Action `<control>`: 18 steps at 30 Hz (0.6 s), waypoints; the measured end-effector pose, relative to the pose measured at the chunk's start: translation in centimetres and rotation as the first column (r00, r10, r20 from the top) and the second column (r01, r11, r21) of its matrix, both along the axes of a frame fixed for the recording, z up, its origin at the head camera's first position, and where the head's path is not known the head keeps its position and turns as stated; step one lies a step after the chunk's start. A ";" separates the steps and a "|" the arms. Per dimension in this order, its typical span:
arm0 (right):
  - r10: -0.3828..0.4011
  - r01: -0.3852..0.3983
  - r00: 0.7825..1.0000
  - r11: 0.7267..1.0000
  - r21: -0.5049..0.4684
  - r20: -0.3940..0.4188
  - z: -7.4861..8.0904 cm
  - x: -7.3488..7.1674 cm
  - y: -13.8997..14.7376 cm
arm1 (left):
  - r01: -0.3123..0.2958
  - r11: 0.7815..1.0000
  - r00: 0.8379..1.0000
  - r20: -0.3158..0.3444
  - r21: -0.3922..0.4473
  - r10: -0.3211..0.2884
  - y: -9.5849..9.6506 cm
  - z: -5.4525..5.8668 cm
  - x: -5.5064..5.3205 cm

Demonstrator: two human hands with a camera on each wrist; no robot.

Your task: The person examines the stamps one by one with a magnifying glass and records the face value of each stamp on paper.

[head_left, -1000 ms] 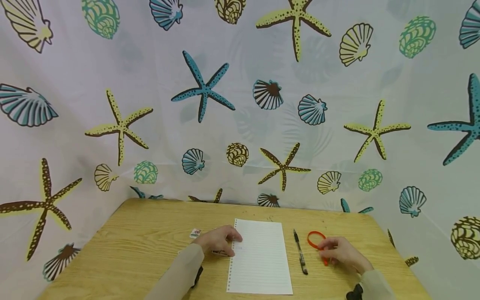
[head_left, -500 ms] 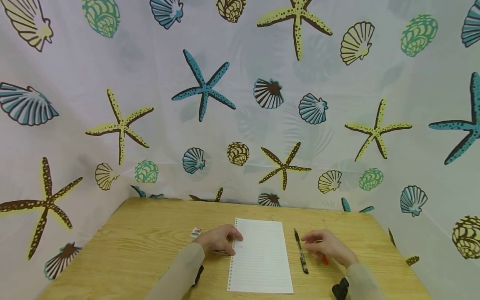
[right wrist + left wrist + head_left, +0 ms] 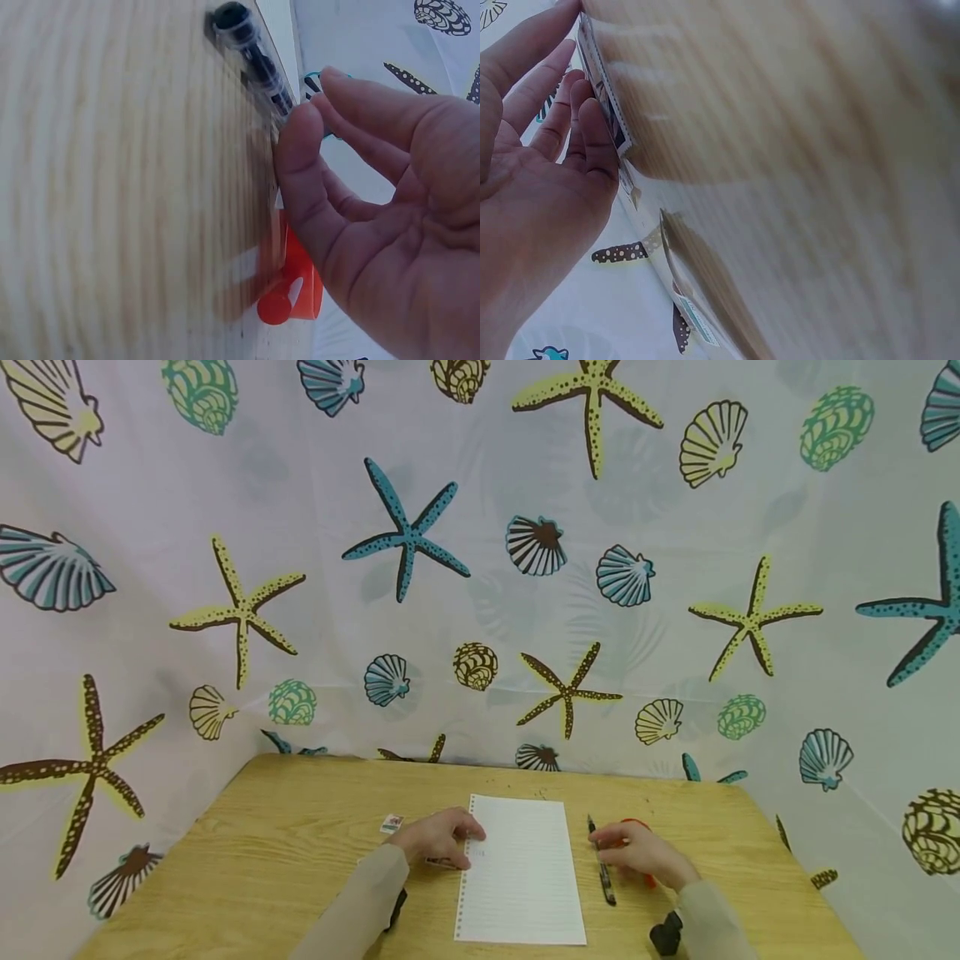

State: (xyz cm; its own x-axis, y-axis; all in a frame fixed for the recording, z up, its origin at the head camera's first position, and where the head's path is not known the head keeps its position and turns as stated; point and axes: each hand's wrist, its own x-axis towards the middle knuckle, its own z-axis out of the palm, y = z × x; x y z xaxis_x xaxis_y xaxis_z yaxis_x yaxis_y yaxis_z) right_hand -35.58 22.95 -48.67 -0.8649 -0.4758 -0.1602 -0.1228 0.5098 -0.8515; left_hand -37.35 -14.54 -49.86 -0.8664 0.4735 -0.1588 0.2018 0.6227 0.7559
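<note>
On the table lies a lined sheet of paper with punched holes down its left side. My left hand rests at that side, thumb and fingers spread over the margin. Beneath it, a dark postage stamp shows partly; its perforated edge appears in the left wrist view. To the right of the sheet is a black pen, flat on the wood. My right hand reaches over its upper part, fingertips right at the barrel, thumb and fingers apart. Under that hand, a red ring with a handle, like a magnifying glass, is mostly hidden.
Another postage stamp lies left of the left hand. The wooden table backs onto a white curtain printed with starfish and shells, which also encloses both sides.
My right hand has moved left from the red ring, where its fingers were at the handle, to the pen. The left hand has stayed on the paper's edge.
</note>
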 end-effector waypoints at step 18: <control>-0.046 0.046 0.999 0.997 0.061 0.001 -0.3 -0.1 -0.7 | 0.005 1.000 1.000 -0.010 -0.028 -0.005 0.1 0.1 -0.1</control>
State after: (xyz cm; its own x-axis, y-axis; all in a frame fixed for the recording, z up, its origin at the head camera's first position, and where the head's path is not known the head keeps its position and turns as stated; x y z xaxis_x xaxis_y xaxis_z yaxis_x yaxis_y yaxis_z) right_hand -35.71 22.20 -48.94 -0.8853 -0.4246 -0.1896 -0.0959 0.5657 -0.8190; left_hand -37.50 -14.41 -49.74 -0.8656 0.4735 -0.1630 0.2127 0.6424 0.7363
